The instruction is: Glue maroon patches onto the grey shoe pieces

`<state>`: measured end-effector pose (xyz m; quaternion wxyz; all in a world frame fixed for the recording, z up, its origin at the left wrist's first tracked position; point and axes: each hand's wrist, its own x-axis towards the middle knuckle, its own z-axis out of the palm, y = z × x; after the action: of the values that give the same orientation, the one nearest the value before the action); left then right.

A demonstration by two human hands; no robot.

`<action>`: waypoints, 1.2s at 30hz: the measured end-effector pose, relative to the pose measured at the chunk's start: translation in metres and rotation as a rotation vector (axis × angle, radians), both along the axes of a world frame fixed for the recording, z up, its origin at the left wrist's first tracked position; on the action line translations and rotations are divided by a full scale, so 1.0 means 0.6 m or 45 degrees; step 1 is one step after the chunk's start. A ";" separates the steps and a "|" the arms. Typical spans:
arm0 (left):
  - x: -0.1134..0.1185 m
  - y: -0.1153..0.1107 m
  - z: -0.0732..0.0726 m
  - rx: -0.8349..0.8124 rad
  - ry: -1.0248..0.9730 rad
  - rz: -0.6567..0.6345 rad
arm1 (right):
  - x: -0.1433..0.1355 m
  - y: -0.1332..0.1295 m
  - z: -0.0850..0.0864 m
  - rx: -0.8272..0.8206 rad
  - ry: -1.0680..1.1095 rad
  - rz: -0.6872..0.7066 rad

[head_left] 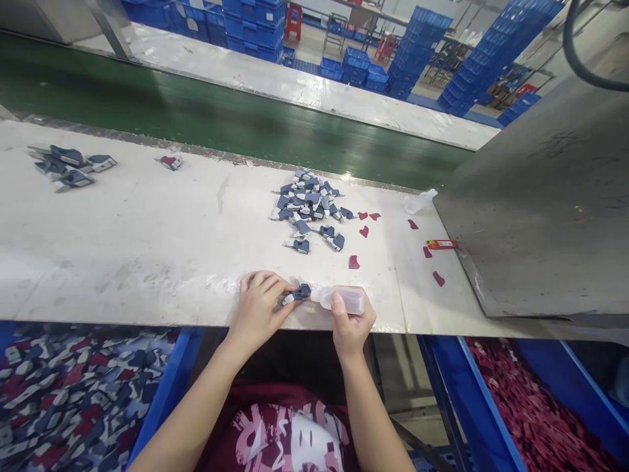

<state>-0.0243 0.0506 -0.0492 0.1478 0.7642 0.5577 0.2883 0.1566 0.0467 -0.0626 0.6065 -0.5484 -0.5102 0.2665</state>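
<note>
My left hand (261, 303) pinches a small dark-blue and white plastic part (301, 292) over the near side of the white bench. In my right hand (354, 322) is a translucent squeeze bottle (346, 299), lying sideways with its white nozzle against or very close to the part's right end; I cannot tell if they touch. Beyond my hands lies a pile of similar blue and white parts (310, 196), with a few loose ones on its near side. Several small dark-red pieces, one a red piece (354, 262), are scattered to the right of the pile.
More blue parts (69, 167) and one with a red inlay (170, 162) lie at left. A green conveyor belt (236, 124) runs behind. At right are a metal box (545, 210), another clear bottle (420, 202) and blue bins (491, 406) of red pieces. A bin of mixed parts (83, 393) sits lower left.
</note>
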 end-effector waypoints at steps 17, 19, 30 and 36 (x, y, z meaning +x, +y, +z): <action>0.000 0.001 0.002 0.007 -0.013 -0.003 | -0.001 0.003 0.005 -0.040 -0.070 0.060; 0.000 0.000 0.002 0.011 -0.019 -0.005 | -0.001 0.002 0.007 -0.039 -0.076 0.076; 0.001 0.001 0.001 0.017 -0.019 -0.004 | 0.009 -0.002 0.006 -0.020 -0.043 0.030; 0.000 0.000 0.000 0.026 -0.009 -0.003 | 0.014 -0.001 0.001 -0.036 0.247 -0.259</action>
<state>-0.0245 0.0506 -0.0492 0.1424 0.7653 0.5532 0.2966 0.1651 0.0460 -0.0621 0.6692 -0.5774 -0.3873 0.2624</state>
